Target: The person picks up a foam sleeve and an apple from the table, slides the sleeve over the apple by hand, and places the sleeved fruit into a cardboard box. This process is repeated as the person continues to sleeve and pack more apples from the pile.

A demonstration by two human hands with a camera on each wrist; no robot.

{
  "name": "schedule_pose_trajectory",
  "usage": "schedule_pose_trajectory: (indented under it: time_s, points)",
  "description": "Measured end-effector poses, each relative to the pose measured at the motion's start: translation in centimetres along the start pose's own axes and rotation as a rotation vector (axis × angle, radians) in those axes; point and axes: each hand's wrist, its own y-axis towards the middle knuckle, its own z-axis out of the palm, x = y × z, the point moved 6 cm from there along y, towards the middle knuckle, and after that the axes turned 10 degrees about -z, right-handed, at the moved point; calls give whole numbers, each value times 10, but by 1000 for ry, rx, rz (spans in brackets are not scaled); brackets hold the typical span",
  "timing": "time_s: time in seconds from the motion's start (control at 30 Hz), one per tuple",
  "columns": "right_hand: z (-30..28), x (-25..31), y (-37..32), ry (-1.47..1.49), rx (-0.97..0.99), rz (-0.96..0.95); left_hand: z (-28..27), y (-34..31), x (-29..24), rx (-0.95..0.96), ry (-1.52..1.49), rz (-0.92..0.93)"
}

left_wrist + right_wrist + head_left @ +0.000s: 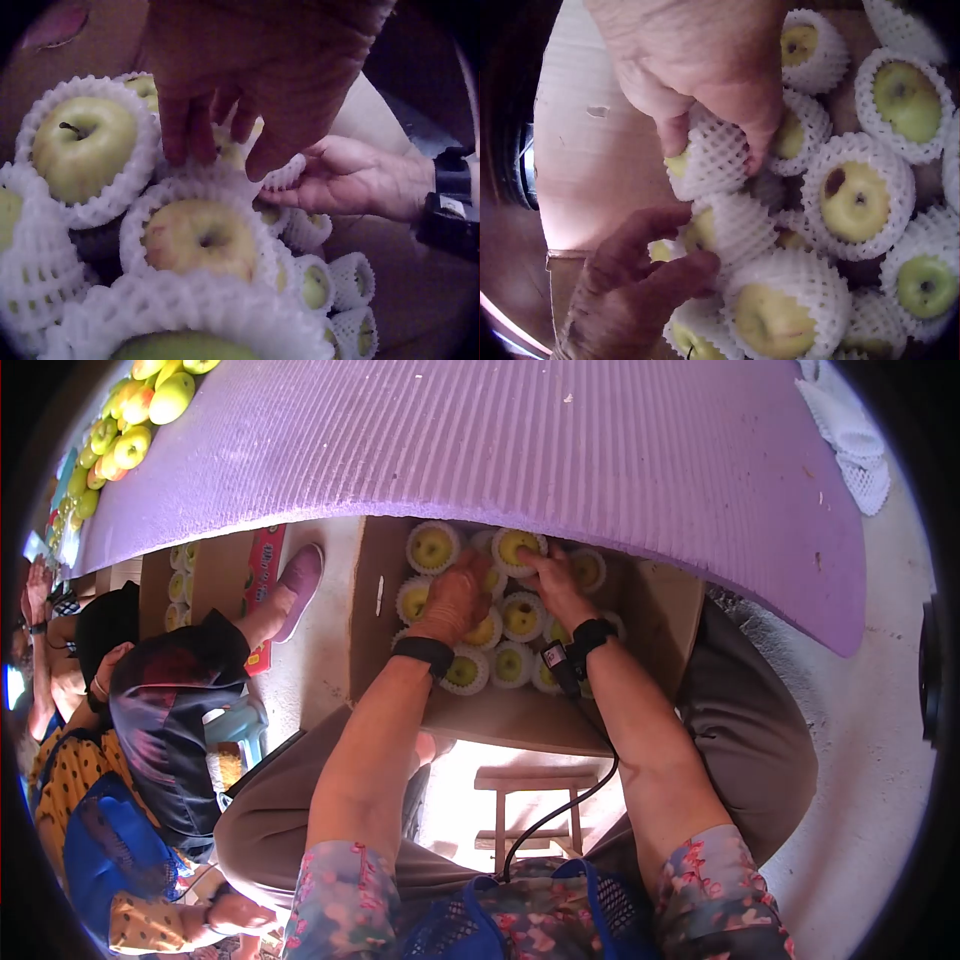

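Apples in white foam nets fill the cardboard box (390, 550) between the person's knees. The right hand (558, 585) pinches a netted apple (711, 154) between thumb and fingers, near the box's far side. To its left, the left hand (455, 603) reaches down among the apples. Its thumb and fingers curl round another netted apple (739, 229), seen in the right wrist view. In the left wrist view the left fingers (176, 131) point down, partly hiding that apple. Close by lies a netted apple with a dark brown spot (859, 199).
A purple ribbed mat (500, 450) overhangs the box's far edge. Loose apples (130, 445) are piled at its left, and foam nets (855, 450) lie at its right. Another person's leg (180, 710) and a second box of apples (160, 575) are at the left.
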Motion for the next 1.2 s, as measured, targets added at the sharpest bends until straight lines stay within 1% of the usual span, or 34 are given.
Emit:
schedule_pose_trajectory:
  time_s: [0.07,0.17,0.27,0.37,0.47,0.57,0.67,0.77,0.87,1.0,1.1,1.2]
  points:
    - [4,8,-3,-40,-14,35,-1,-1,0,-10,-22,11]
    - [3,5,-5,3,-50,-2,-2,-2,0,-6,-9,-1]
    - [-1,-1,-1,45,-4,3,2,-1,-2,-1,68,6]
    - [-4,-4,0,46,-23,-25,1,0,-3,4,47,-21]
    - [-4,-7,2,32,-50,-54,-2,-2,-4,-8,12,-9]
    - [-9,-10,9,-15,-19,-94,-3,-1,-6,-15,19,-14]
    - [-13,-3,3,-30,-29,-14,-1,3,3,-52,-11,-25]
    - [-20,6,4,-79,47,-41,1,7,10,-44,-48,-8]
    - [-26,0,16,-158,74,-126,-1,4,8,-52,-52,2]
    - [-30,-11,31,-356,29,-216,-5,2,4,-55,-108,46]
    - [-31,-19,38,-497,-5,-223,-5,-2,0,-49,-87,38]
    - [-29,-14,40,-573,26,-227,-3,1,-2,-33,-37,17]
